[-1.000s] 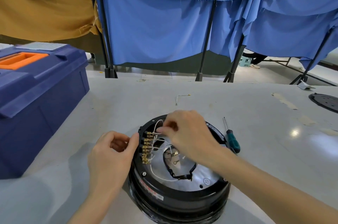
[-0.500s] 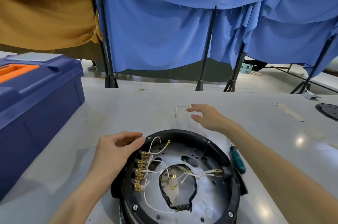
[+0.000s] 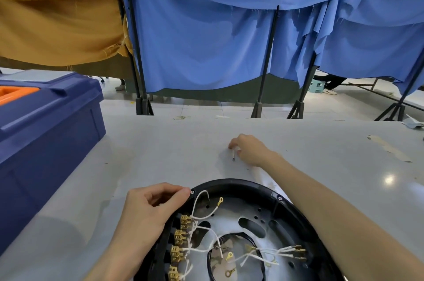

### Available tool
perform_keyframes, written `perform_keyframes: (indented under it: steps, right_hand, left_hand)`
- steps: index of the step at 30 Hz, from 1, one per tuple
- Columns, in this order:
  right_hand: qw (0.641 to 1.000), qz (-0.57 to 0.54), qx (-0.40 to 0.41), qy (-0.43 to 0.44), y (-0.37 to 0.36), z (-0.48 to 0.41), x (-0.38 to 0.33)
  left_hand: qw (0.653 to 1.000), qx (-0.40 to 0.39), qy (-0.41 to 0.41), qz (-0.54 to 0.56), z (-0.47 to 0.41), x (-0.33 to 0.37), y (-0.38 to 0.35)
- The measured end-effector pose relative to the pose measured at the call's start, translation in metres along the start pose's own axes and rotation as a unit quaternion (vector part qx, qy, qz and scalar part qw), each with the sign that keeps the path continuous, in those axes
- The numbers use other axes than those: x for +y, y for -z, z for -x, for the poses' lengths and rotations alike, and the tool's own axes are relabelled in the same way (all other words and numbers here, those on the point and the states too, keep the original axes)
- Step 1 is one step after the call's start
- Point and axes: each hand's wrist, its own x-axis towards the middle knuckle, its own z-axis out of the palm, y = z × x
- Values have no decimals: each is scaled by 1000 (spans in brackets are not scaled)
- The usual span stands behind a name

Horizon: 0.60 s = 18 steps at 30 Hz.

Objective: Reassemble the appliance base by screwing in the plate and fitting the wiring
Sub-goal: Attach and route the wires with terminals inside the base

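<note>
Grey tabletop [image 3: 160, 154]: base [image 3: 263, 185] open, wires [image 3: 202, 218] loose, much seemingly left. Left hand [image 3: 146, 214], loosely curled, braces the rim; right hand [image 3: 251, 150] pinches a stray wire [image 3: 233, 155].

Right hand [image 3: 250, 150] out on table [image 3: 160, 147], pinching short wire [image 3: 233, 155]. Left hand [image 3: 149, 214], thumb on rim of appliance base [image 3: 286, 207]; white wires [image 3: 202, 216] inside. Blue toolbox [image 3: 46, 124] at left.

We see a round glossy black plastic appliance base [image 3: 231, 185], matt silver metal plate [image 3: 231, 225], shiny brass terminals [image 3: 180, 236], smooth grey tabletop [image 3: 160, 150], blue plastic toolbox [image 3: 50, 124], draped blue cloth [image 3: 206, 40].
</note>
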Motion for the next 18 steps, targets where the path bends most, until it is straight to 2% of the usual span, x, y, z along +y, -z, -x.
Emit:
perform_keyframes:
  steps: [6,12,14,16,18]
  right_hand:
    - [997,45,48,50,1,11,1]
    - [997,55,32,53,2,30,6]
    - [998,3,47,31,4,38,6]
    - [991,-88,99,20,10,47,5]
    - [958,-239,160,10,22,61,-3]
  left_hand:
    - [1000,2,-5,-1,2,2,-1]
    - [1000,3,-5,-3,5,7,-2]
    - [1000,8,-5,-5,6,9,-2]
    - [1000,8,-7,-7,8,10,-1]
    - [1000,7,-6,-8,9,11,-1]
